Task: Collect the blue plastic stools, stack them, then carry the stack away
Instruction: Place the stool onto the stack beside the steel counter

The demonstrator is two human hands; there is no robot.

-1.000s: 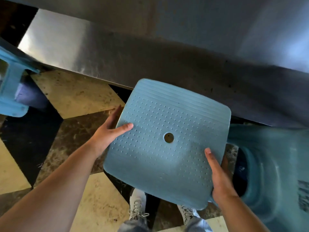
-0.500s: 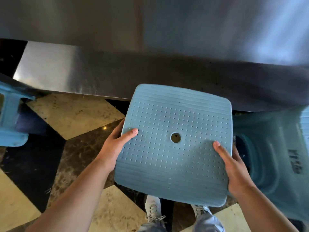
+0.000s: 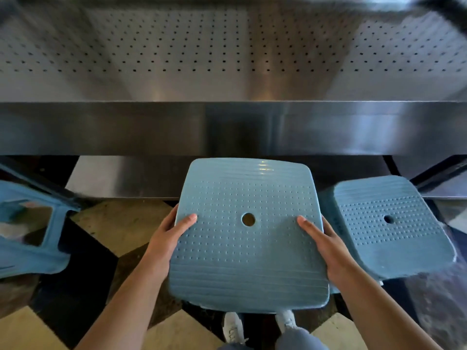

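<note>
I hold a blue plastic stool (image 3: 247, 251) in front of me, its dotted square seat with a round centre hole facing up. My left hand (image 3: 168, 238) grips its left edge, thumb on top. My right hand (image 3: 326, 245) grips its right edge the same way. A second blue stool (image 3: 389, 231) stands upright on the floor close to the right of the held one. A third blue stool (image 3: 27, 228) lies tipped over at the left edge of view.
A stainless steel table (image 3: 227, 127) with a perforated top runs across the view just beyond the stools. The floor (image 3: 118, 223) has black and cream diamond tiles. My white shoes (image 3: 233, 327) show below the held stool.
The held stool has turned square to me and levelled out. The view has tilted up, showing the table top and the full seat of the stool on the right.
</note>
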